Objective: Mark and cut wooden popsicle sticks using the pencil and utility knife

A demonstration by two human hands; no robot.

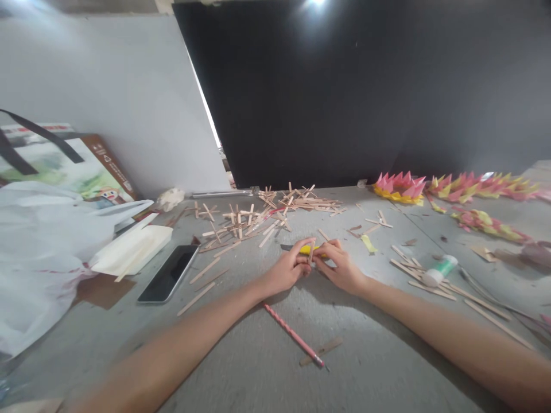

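My left hand [290, 271] is closed, its fingers pinching small wooden craft sticks [311, 252] that meet at an angle. My right hand [343, 267] meets it from the other side, fingers bent and pressed at the same sticks. Just behind the fingers is a yellow utility knife [305, 249], its blade pointing left and its rest partly covered by the hands. Below them, a pink pencil [293, 334] lies slanted on the grey table, its end by a loose craft stick [327, 349].
Behind the hands lies a pile of craft sticks [314, 203], some crossed. At left are a phone [169, 274] and a white plastic bag [38, 258]. To the right are a glue stick [439, 271], loose sticks and pink-yellow folded paper pieces [399, 188]. A black panel [344, 97] stands behind.
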